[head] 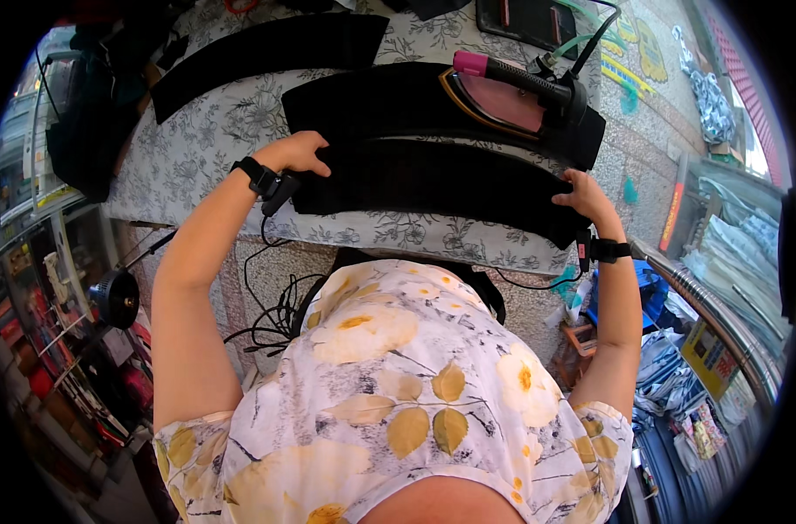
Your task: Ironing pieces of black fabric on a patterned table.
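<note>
In front of me a curved black fabric piece (pixel 431 177) lies along the near side of the cloth-covered table (pixel 195 157). My left hand (pixel 303 154) rests at its left end, thumb and forefinger spread apart on the fabric. At the right end, my right hand (pixel 585 193) touches it with bent fingers. The dark fabric hides whether either hand pinches it. Just beyond lies a second curved black piece (pixel 365 98), with an electric iron (pixel 503 98) on its right part. The iron has a pink-ended handle.
A third black strip (pixel 267 56) lies at the far left. An iron rest (pixel 526 23) stands at the back right, near the iron's hose and cord (pixel 598 39). Black cables (pixel 277 314) trail below the table's front edge. A small fan (pixel 116 298) is at left.
</note>
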`<state>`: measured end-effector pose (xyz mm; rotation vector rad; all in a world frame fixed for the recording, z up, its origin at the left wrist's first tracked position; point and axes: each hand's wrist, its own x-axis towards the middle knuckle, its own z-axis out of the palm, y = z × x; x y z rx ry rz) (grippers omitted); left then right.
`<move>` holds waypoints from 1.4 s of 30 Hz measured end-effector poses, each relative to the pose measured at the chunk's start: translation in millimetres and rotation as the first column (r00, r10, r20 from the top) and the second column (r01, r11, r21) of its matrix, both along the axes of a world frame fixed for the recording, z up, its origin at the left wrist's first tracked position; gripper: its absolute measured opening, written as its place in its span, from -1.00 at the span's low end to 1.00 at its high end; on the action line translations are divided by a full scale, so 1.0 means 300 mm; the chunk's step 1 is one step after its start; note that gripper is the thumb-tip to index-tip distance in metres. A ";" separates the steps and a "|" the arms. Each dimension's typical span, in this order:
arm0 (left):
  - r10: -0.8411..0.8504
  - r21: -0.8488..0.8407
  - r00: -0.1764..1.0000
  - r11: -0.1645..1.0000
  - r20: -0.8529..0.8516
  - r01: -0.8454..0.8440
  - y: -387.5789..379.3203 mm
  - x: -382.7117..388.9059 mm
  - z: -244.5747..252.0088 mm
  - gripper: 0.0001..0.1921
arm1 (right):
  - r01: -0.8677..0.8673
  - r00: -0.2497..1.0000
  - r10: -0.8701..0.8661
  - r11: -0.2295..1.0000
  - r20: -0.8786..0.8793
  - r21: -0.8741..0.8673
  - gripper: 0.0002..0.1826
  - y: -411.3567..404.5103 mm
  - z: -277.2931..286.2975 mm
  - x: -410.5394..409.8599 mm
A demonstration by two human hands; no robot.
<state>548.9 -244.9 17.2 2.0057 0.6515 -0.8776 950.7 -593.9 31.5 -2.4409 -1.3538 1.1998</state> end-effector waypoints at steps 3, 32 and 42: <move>0.028 0.090 1.000 0.996 -0.015 -0.026 0.001 -0.049 0.026 -0.53 | -0.007 0.988 0.010 1.000 0.154 -0.025 -0.52 -0.021 0.025 -0.018; -0.140 0.442 0.809 0.883 0.570 -0.159 -0.451 -0.172 0.010 -0.48 | -0.428 0.878 0.274 0.814 0.392 0.391 -0.46 0.664 0.217 -0.190; -0.092 0.402 0.774 0.889 0.627 -0.221 -0.469 -0.135 -0.042 -0.50 | -0.450 0.886 0.345 0.802 0.310 0.392 -0.55 0.523 0.388 -0.438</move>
